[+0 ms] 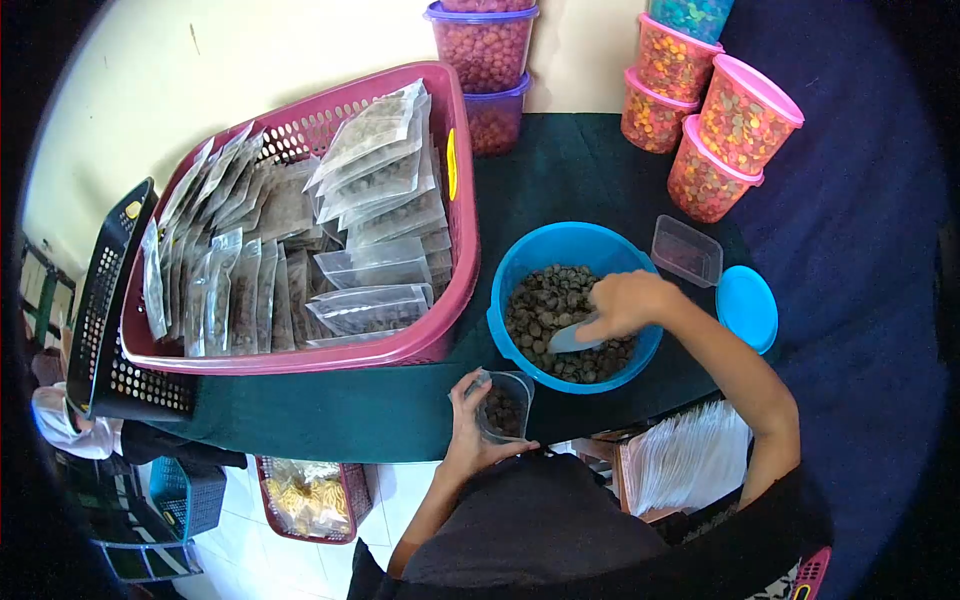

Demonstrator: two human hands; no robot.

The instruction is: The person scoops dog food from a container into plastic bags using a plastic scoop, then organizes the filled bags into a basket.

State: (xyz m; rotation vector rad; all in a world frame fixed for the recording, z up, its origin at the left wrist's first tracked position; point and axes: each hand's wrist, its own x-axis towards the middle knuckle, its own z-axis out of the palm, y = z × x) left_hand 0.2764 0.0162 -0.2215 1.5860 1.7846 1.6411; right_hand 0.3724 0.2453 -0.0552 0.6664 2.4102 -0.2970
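A blue basin on the table holds many small, dark, rounded pieces; their exact kind I cannot make out. Over it, my right hand is closed around a pale scoop, whose blade rests among the pieces. Just in front of the basin, at the table's near edge, my left hand grips a clear plastic pouch. The pouch's mouth is spread, and some of the same dark pieces lie inside.
Left of the basin stands a large maroon basket packed with filled pouches. Right of it lie a clear container and a blue lid. Lidded tubs are stacked behind. Below the table edge is a stack of flat pouches.
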